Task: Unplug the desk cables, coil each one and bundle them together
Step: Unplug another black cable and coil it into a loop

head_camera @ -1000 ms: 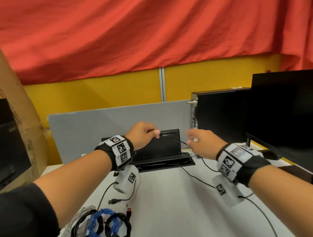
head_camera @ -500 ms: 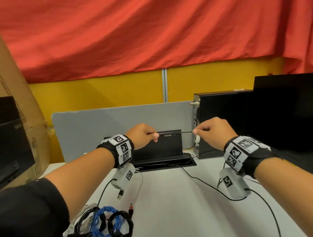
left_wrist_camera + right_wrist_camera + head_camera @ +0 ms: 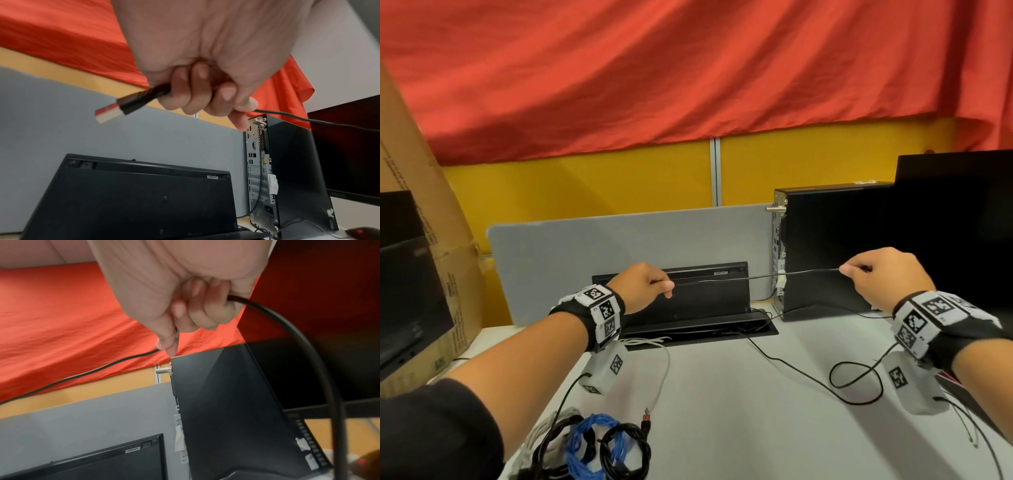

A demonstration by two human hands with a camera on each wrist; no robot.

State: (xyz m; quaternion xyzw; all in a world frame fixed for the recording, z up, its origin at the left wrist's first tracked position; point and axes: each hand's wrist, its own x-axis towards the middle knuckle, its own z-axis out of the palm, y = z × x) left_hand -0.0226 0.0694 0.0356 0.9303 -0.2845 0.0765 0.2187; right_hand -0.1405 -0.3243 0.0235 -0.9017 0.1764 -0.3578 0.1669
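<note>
A thin black cable (image 3: 756, 277) stretches level between my two hands above the desk. My left hand (image 3: 643, 286) grips its end, and in the left wrist view the USB plug (image 3: 115, 108) sticks out of the left hand (image 3: 205, 91). My right hand (image 3: 883, 274) pinches the black cable (image 3: 82, 374) farther along, fingers curled round it in the right hand (image 3: 191, 308). The slack loops on the desk (image 3: 856, 377) under the right wrist. A bundle of coiled black, blue and white cables (image 3: 592, 445) lies at the front left.
A black tower PC (image 3: 835, 246) stands at the back right with a dark monitor (image 3: 962, 222) beside it. A black flap box (image 3: 688, 301) sits against the grey divider (image 3: 585, 250). A cardboard box (image 3: 424, 240) stands at the left. A white USB cable (image 3: 661, 377) lies loose.
My right hand has slid rightward along the black cable and risen, so the span between the hands has grown from almost nothing to a long level stretch. The left hand stays put.
</note>
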